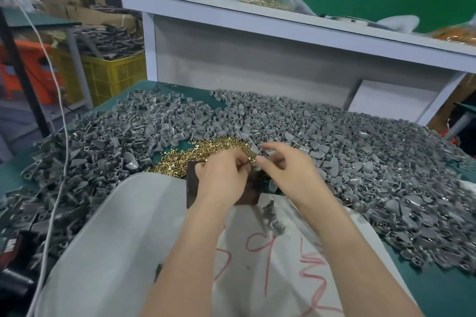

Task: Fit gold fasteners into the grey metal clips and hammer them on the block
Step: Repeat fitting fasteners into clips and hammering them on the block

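Both hands met above the block (192, 177), which sat mostly hidden beneath them on the desk (438, 291). Right hand (288, 171) pinched a grey clip (258, 150), blurred. Left hand (221, 175) had its fingers curled inward; grip hidden, could not tell. Gold fasteners (206, 153) were heaped just behind, partly covered.

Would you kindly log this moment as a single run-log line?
stage: fitting at block | left hand: fingers curled, contents unclear | right hand: pinches grey clip | gold fasteners: heaped behind block

Bare forearms (195, 252); bare hands (222, 175) (291, 170)
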